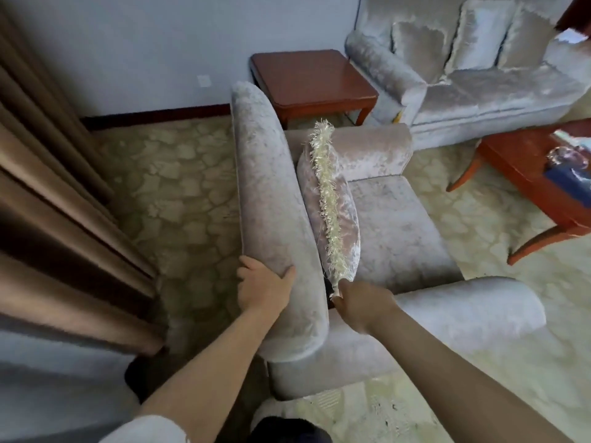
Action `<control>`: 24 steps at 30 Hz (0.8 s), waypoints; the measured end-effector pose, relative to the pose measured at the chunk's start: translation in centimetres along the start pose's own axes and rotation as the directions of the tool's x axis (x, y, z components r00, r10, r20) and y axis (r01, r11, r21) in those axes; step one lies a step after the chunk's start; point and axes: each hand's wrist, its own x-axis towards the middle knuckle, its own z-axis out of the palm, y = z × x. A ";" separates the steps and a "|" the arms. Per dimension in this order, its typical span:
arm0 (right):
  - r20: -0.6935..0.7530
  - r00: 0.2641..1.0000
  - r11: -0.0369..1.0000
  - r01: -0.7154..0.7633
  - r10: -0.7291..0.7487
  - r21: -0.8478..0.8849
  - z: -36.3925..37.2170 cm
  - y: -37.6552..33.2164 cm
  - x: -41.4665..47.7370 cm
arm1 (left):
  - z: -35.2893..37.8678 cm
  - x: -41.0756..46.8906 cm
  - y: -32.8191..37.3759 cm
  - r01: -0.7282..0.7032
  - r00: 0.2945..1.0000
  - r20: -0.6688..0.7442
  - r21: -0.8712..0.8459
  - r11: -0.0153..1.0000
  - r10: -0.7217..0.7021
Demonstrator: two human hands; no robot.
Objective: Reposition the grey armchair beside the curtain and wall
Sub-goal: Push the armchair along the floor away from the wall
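The grey armchair (399,225) stands on the patterned carpet (179,199), its backrest (271,193) facing the brown curtain (48,187).

1. Open room: a strip of bare carpet runs between the backrest and the curtain, up to the dark baseboard (153,113) of the pale wall (144,43). The chair touches neither curtain nor wall.
2. Far side: the far armrest (374,148) lies just beside a red-brown wooden side table (310,81). Contact between them cannot be determined. The table stands against the wall, between the chair and a grey sofa (479,91).
3. Seat side: a wooden coffee table (527,174) carrying small objects stands near the seat front, with carpet between them.
4. Near side: the near armrest (463,308) points toward the camera, with open carpet beyond it.

A fringed cushion (332,203) stands on edge on the seat, leaning against the backrest.

Left hand (265,287): it grips the near end of the backrest top, thumb on the front face, fingers wrapped over the rear.

Right hand (361,302): it sits at the corner where the backrest meets the near armrest, touching the lower tip of the cushion. Its fingers are hidden, so whether it holds anything cannot be determined.
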 end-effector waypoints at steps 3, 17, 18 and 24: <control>-0.052 0.996 0.998 0.064 -0.066 -0.029 -1.7 -0.1 2.6 | 0.5 -0.5 0.0 -0.018 0.993 -0.119 0.008 1.000 0.019; -0.199 0.355 0.406 0.826 -0.914 -0.391 -5.4 -7.5 15.2 | 2.3 0.7 -0.5 -0.030 0.933 -0.357 0.041 0.999 0.043; -0.134 0.327 0.353 0.861 -0.936 -0.365 -5.2 -8.2 15.4 | 2.1 0.6 -0.5 -0.021 0.937 -0.349 0.033 0.999 0.031; 0.017 0.379 0.361 0.894 -0.925 -0.267 -5.0 -10.8 17.9 | 1.7 -0.3 -0.4 0.153 0.969 -0.187 -0.050 0.987 -0.160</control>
